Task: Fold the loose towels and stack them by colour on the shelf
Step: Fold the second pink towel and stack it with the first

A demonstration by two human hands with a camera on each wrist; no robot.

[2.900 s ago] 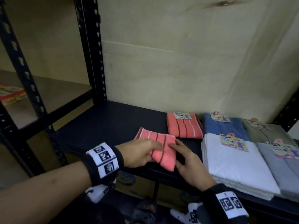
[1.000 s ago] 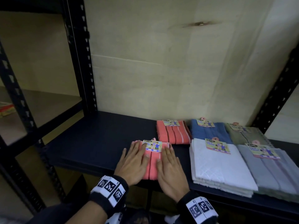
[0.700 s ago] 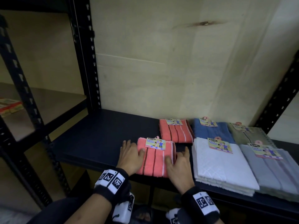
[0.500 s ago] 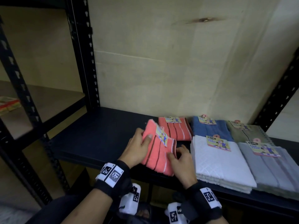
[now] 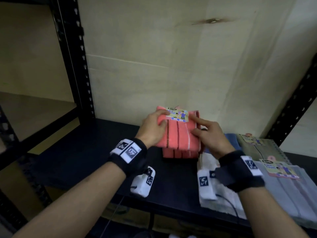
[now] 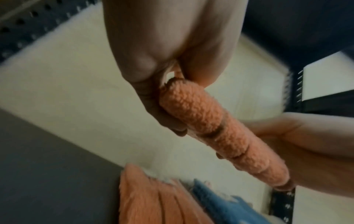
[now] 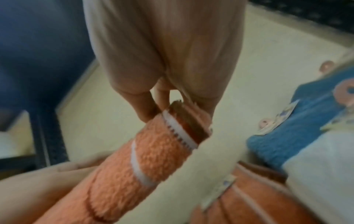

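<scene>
Far left: black slotted upright (image 5: 75,54) of the shelf frame, pale plywood backing (image 5: 171,66) behind. Dark shelf (image 5: 96,152) board running rightward.

Left hand (image 5: 152,129) at the left edge of the held coral towel (image 5: 178,134); grip curled round that edge, thumb on top, fingers (image 6: 153,104) underneath in the left wrist view. Towel folded, striped dark and white, paper label (image 5: 177,114) at its far end. Held level, raised clear above the second coral towel (image 5: 180,154) lying on the shelf directly beneath; gap between the two visible from both wrist views.

Right hand (image 5: 211,134) at the towel's right edge; grip pinching that edge, thumb at its near side, index finger stretched along the top.

Right of the coral pile: white towel (image 5: 211,200) at the shelf front, blue towel (image 5: 231,140) behind it, mostly hidden by the right wrist. Further right: olive towel (image 5: 259,148) at the back, grey towel (image 5: 291,194) in front, each labelled. Far right: another black upright (image 5: 295,102).
</scene>
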